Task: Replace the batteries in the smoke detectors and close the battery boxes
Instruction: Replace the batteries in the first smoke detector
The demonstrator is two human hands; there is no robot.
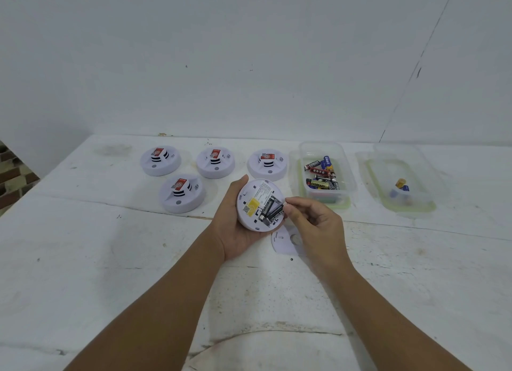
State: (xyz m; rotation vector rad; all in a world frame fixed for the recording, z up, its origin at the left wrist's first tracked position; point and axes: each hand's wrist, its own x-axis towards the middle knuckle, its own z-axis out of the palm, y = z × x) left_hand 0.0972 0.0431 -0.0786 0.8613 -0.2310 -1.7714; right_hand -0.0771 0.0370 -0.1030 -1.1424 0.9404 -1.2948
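Head view: an upturned smoke detector, judged light and rigid, is being cradled by the left hand above the worktop. Its smooth batteries are being pinched by the right hand at their exposed end.

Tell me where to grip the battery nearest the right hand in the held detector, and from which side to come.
Pinch the outer battery at its upper end, coming from the right edge of the detector, where the right hand fingers already are. It lies lengthwise in the open bay with a second battery tight against its left side, so only the end and right flank look free; the left hand blocks the other rim.
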